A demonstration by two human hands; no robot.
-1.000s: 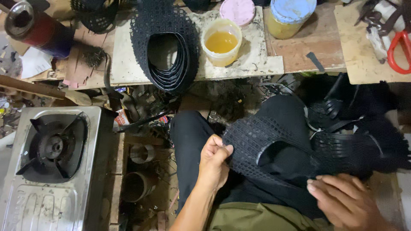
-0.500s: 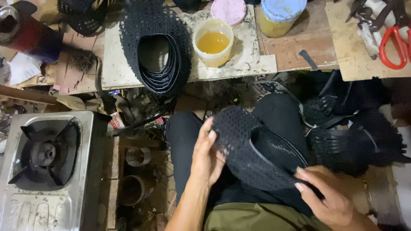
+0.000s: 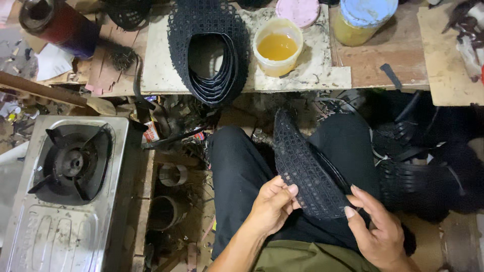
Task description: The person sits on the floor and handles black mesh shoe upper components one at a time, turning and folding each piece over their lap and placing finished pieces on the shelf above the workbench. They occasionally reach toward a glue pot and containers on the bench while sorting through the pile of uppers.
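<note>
The black mesh shoe upper (image 3: 307, 171) has swung round since a second ago: it lay broad across the lap then, and now it stands nearly on edge, toe end pointing up toward the bench, with both hands shifted to its near end. The left hand (image 3: 272, 204) pinches the lower left edge of the mesh between thumb and curled fingers. The right hand (image 3: 378, 229) is half open, its fingers laid along the lower right edge and the thumb tucked under, more steadying than gripping.

The upper rests over the person's black trousers (image 3: 237, 171), just this side of the bench edge. Straight above it, on the pale bench slab (image 3: 161, 65), stands an open tub of amber liquid (image 3: 278, 48), most likely glue, and left of that tub a stack of finished mesh uppers (image 3: 209, 50). Well to the left of the upper sits a small gas stove (image 3: 70, 166).

As I judge it, the hold is light. If the mesh is lifted toward the bench while held only by its near end, the floppy toe could sag and catch the tub, tipping or smearing it. A slack pinch could also let the piece slide off the knee into the scrap below.
</note>
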